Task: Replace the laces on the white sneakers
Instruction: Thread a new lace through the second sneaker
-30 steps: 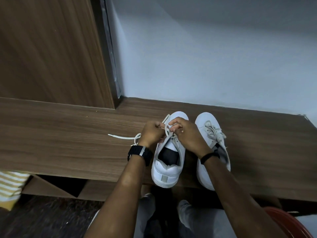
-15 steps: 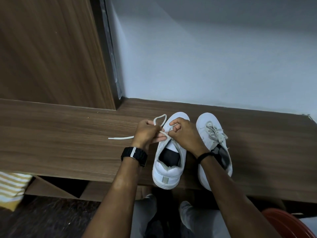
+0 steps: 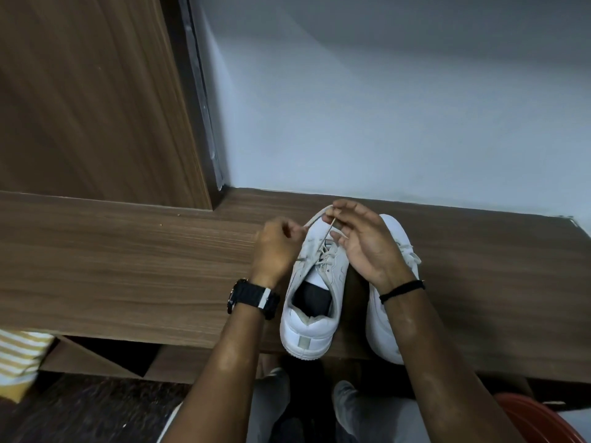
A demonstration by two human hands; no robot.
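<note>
We see two white shoes side by side on a brown wooden shelf [image 3: 128, 266], toes toward the pale wall [image 3: 383, 107]; the left shoe [image 3: 315, 302] is the one being laced, and its heel hangs a little over the front edge; the right shoe [image 3: 382, 321] is just beside it, partly hidden behind an arm. The left hand [image 3: 276, 251] is curled and pinches the lace [image 3: 315, 219] at the shoe's left side; the right hand [image 3: 364, 241] pinches the same lace up near the toe with thumb and first finger, and its other fingers are spread loose; the lace makes a small arch between the two hands, and one strand runs down to the eyelets. We see a black watch [image 3: 252, 298] on the left wrist and a thin black band [image 3: 403, 287] on the right wrist; a wooden panel [image 3: 89, 100] stands at the back left.
</note>
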